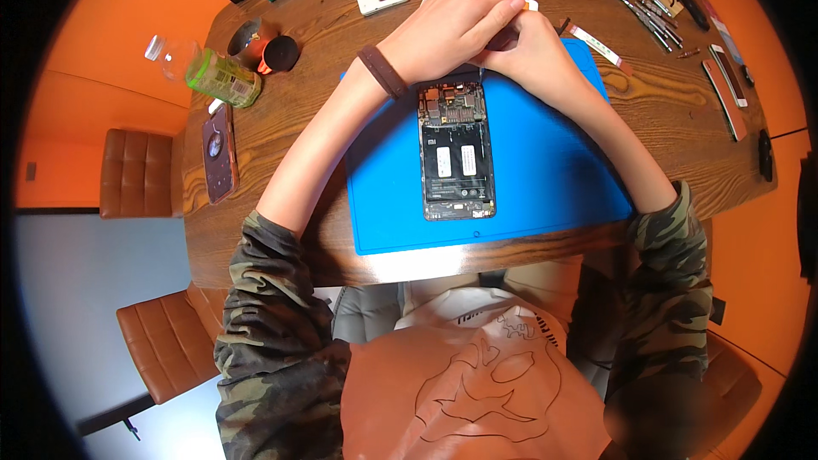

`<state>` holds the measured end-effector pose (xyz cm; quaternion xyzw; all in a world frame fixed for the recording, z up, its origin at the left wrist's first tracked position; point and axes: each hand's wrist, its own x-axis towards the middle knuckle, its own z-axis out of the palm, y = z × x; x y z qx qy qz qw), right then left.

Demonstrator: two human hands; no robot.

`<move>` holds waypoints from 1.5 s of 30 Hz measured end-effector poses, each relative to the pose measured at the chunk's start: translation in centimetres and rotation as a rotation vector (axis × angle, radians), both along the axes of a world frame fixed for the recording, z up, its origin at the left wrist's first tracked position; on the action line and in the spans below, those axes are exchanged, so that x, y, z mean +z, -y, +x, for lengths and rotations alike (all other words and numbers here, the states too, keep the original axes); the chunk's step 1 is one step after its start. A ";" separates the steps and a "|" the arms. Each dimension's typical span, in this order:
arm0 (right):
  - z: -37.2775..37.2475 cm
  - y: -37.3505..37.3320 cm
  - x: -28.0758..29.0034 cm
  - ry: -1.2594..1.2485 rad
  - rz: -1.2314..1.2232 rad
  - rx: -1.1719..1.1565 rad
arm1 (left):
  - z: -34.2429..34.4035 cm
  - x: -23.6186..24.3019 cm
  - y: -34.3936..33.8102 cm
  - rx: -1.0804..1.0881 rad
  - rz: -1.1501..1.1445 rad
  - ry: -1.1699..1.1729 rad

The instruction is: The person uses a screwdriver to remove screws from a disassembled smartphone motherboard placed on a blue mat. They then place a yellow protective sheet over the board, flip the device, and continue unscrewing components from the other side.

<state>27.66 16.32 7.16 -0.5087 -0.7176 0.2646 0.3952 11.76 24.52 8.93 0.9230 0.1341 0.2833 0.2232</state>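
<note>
- Opened phone (457,162) lies on the blue mat (545,175), guts bare; a slip could scratch its board, imo
- Left hand (456,30) overlaps right hand (541,53) near the mat's far edge; fingers bunched, can't tell what they're gripping
- Left of mat: green-labelled bottle (223,78), contents unclear; knocked over, might leak

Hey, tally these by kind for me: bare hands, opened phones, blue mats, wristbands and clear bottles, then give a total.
Bare hands: 2 (left hand, right hand)
Opened phone: 1
Blue mat: 1
Brown wristband: 1
Clear bottle with green label: 1
Total: 6
</note>
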 end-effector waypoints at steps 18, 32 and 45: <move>-0.9 -0.2 0.5 -0.313 -0.213 -0.010 | -0.5 1.6 -0.5 0.044 0.038 -0.224; 0.0 -0.3 -0.9 -0.353 -0.142 0.045 | -0.9 1.6 -0.3 0.063 0.016 -0.158; -0.7 0.3 -0.4 -0.360 -0.181 0.124 | -0.3 1.1 0.3 -0.073 -0.067 -0.101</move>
